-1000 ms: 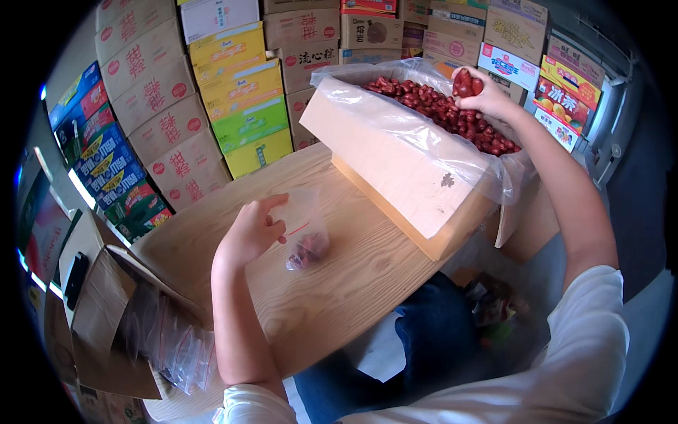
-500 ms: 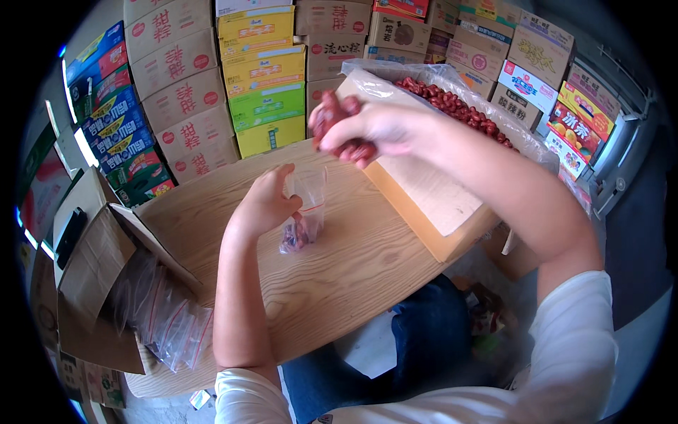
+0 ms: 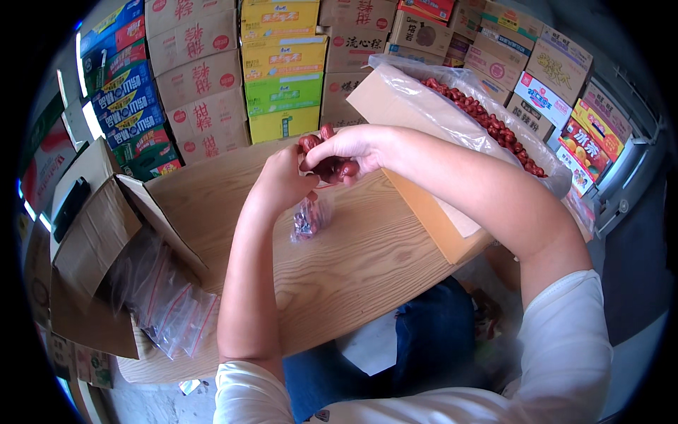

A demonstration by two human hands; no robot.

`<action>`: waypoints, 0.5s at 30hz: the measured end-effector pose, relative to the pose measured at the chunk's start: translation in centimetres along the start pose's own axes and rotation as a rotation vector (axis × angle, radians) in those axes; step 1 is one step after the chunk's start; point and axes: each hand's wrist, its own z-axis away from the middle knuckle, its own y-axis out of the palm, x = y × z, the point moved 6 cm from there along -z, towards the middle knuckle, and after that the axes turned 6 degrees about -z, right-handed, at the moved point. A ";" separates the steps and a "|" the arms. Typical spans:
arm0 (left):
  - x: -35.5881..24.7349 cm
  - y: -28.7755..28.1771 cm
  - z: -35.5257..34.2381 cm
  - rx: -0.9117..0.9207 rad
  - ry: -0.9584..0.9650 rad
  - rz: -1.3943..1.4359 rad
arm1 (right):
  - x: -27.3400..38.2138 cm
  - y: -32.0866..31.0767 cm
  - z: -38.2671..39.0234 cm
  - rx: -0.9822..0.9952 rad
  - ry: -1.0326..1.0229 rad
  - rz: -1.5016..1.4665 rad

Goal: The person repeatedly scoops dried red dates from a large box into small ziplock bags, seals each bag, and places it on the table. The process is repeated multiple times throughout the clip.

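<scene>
A handful of dried red dates (image 3: pixel 329 169) is in my right hand (image 3: pixel 357 150), whose fingers curl around them right over the mouth of a clear zip bag (image 3: pixel 313 218). My left hand (image 3: pixel 281 180) grips that bag by its upper edge, close against the right hand. The bag stands on the wooden table with some dark red contents at its bottom; its opening is largely hidden by my fingers. Beyond my right forearm, an open carton (image 3: pixel 402 106) lined with clear plastic holds a heap of red dates (image 3: pixel 487 127).
At the table's left end, an open cardboard box (image 3: pixel 99 244) sits beside a pile of flat zip bags (image 3: pixel 173 311). Stacked cartons (image 3: pixel 198 78) line the wall behind the table (image 3: pixel 339 283). The date carton takes up the table's right side.
My right hand has come down and left with the dates, from above the table to the bag's mouth. The left hand remains at the bag. The whole view has shifted slightly.
</scene>
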 end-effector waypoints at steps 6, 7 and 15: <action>0.3 0.0 -0.3 0.054 -0.059 -0.039 | 0.0 0.2 -0.1 0.063 0.018 0.050; 0.2 0.1 -0.3 0.056 -0.053 -0.020 | 0.0 0.1 -0.2 0.071 0.022 0.062; 0.4 -0.1 0.0 0.033 -0.062 -0.062 | 0.6 -1.2 -1.4 -0.103 -0.036 0.016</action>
